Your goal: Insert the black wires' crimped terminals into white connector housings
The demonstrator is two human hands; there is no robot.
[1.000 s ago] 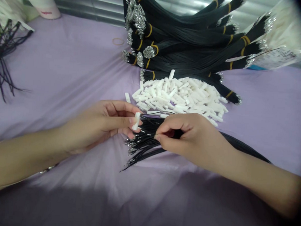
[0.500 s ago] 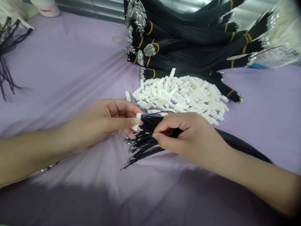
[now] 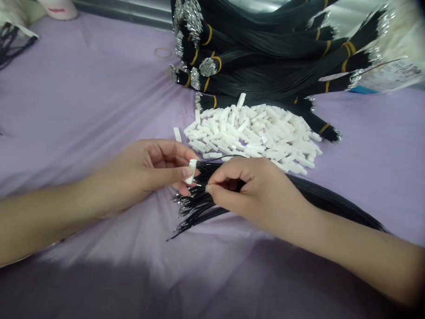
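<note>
The left hand is holding a white connector between thumb and fingers, above loose black wires. The right hand is pinching one thin wire just beside it. More white connectors are lying heaped beyond the hands on the purple-covered table.

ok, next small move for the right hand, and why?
Probably ease the right hand slightly left, guiding its wire into the white plug: the left hand holds the plug, and the wire's tip points toward its lower end. Whether it's already inside is too small to tell.
</note>
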